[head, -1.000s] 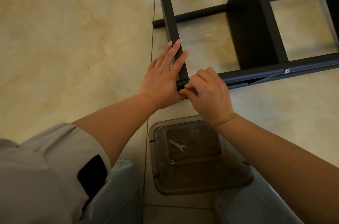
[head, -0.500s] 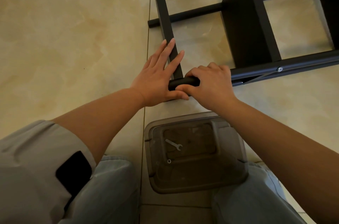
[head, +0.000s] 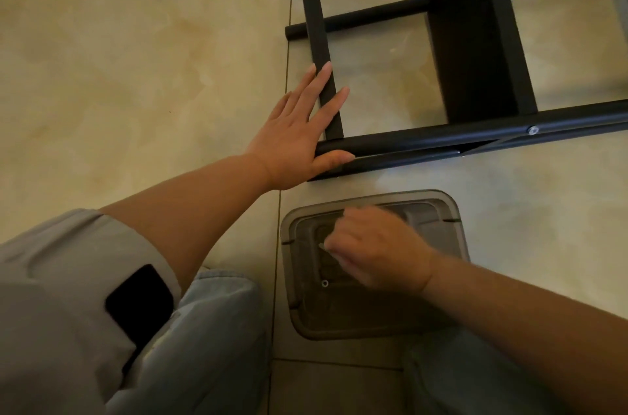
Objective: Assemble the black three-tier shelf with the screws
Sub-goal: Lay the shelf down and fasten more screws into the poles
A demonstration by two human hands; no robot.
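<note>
Head-worn view, steeply downward, close

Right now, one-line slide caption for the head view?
Left hand flat on black shelf frame; right hand reaches into the plastic bin.

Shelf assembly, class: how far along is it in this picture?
Done: the black shelf frame lies on the floor, boards joined to tubes, one screw seated. In hand: the left hand rests flat on the corner; the right hand reaches into the tray, grip blurred. Left: apparently fastening that corner.
</note>
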